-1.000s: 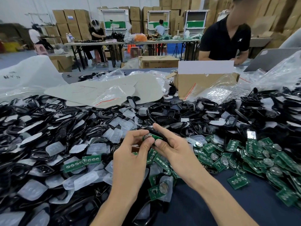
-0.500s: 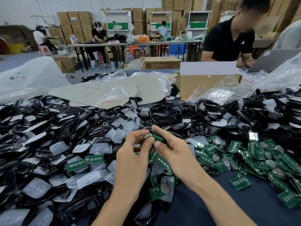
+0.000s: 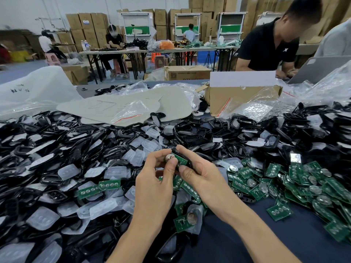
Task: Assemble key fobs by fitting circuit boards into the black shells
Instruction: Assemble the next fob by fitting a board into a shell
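**One fob in hand, the heaps hardly dented**

Head view. At the centre of the frame both hands work on a single unit. The left hand [image 3: 153,179] pinches, between thumb and forefinger, the end of a green circuit board [image 3: 180,160] that carries a round, shiny coin cell [image 3: 169,157]. The right hand [image 3: 199,173] has its thumb and forefinger curled round a glossy black shell [image 3: 187,163] under that board. The board lies tilted in the shell, so I judge it part-seated, not yet pressed home.

Nearly everything is left to do. I cannot pick out any finished fobs. From 7 o'clock round to 2 o'clock spreads the heap of empty shells [image 3: 57,149], hard, shiny, oval-framed plastic. Mixed into it are frosted button pads [image 3: 115,171], soft-looking, translucent and dimpled. From 3 to 5 o'clock lies the pile of loose boards [image 3: 303,183], flat green rectangles with silvery round contacts, some with cells fitted. At 6 o'clock a bare patch of the dark blue table [image 3: 237,243] shows. At 1 o'clock sits an open cardboard box [image 3: 241,99] among crinkled clear bags.
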`<state>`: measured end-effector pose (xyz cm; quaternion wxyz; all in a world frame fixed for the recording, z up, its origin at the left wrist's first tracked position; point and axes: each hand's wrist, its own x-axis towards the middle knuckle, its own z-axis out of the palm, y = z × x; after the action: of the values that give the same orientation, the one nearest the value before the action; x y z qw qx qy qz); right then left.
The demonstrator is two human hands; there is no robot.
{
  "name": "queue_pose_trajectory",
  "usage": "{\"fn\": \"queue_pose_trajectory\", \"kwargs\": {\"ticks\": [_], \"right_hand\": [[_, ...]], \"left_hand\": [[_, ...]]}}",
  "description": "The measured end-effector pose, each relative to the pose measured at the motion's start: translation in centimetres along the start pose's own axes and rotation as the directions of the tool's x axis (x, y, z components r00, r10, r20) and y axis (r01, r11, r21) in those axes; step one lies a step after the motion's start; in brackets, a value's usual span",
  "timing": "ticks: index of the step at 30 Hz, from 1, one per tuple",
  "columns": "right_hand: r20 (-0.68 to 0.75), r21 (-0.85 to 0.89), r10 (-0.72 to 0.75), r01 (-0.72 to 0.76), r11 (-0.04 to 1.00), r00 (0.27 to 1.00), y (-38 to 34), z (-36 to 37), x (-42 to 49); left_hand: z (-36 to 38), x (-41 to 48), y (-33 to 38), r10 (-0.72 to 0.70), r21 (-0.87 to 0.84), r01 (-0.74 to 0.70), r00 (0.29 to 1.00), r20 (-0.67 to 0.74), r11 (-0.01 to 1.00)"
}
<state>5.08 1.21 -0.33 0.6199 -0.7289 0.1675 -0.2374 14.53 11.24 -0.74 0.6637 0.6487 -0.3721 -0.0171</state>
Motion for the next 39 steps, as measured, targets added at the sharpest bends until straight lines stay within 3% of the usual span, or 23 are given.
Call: {"fn": "queue_pose_trajectory", "kwargs": {"ticks": [6, 12, 39], "right_hand": [[0.015, -0.023, -0.015, 0.015, 1.0, 1.0, -0.2, 0.1, -0.1], [0.012, 0.022, -0.038, 0.037, 0.999, 0.999, 0.5, 0.1, -0.1], [0.043, 0.298, -0.01, -0.004, 0.954, 0.999, 0.9, 0.3, 0.3]], "left_hand": [[0.1, 0.0, -0.2, 0.02, 0.053, -0.02, 1.0, -0.009, 0.998], [0.2, -0.3, -0.5, 0.197, 0.224, -0.183, 0.979, -0.042, 0.957], [0.3, 0.0, -0.2, 0.021, 0.022, -0.02, 0.999, -0.045, 1.0]]}}
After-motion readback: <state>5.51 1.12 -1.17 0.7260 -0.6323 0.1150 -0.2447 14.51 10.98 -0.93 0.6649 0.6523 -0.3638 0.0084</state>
